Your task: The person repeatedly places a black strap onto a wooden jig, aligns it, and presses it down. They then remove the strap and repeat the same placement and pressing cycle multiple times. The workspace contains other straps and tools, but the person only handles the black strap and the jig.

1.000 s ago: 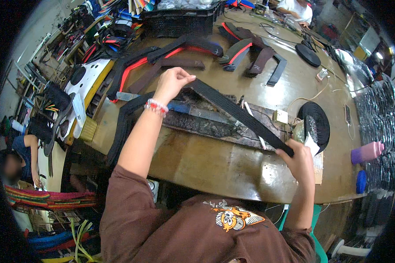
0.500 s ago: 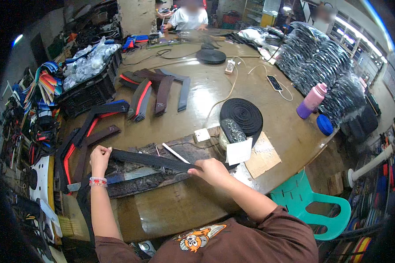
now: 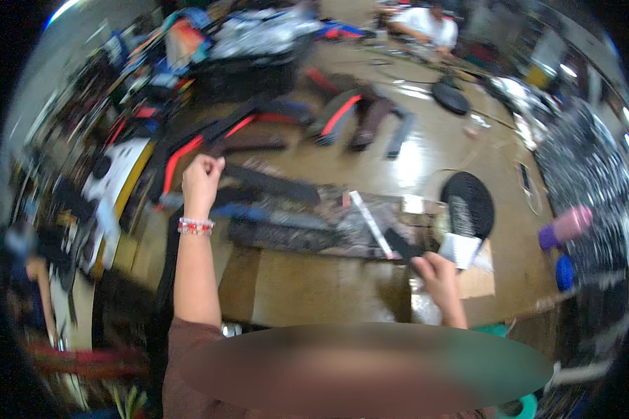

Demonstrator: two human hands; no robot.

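Two hands on one black strap (image 3: 272,183), basically: the left hand (image 3: 201,178) is a closed fist clamped on its far end up by the red-edged pieces (image 3: 189,150), and the right hand (image 3: 435,271) is pinched shut on the near end, low by the edge of the surface (image 3: 314,286). Strap runs diagonally between them, just above the dark mat (image 3: 293,234). If it were me, I'd keep both grips firm and the tension even so the strap stays flat and doesn't twist, and I'd watch the white strip (image 3: 372,225) lying right next to the right hand so it doesn't get dragged. Containers: there's a black crate (image 3: 248,77) at the back, stuffed with something pale and bagged-looking, too blurry to call. Pink bottle (image 3: 569,225) sits off right, lid on, contents hidden.
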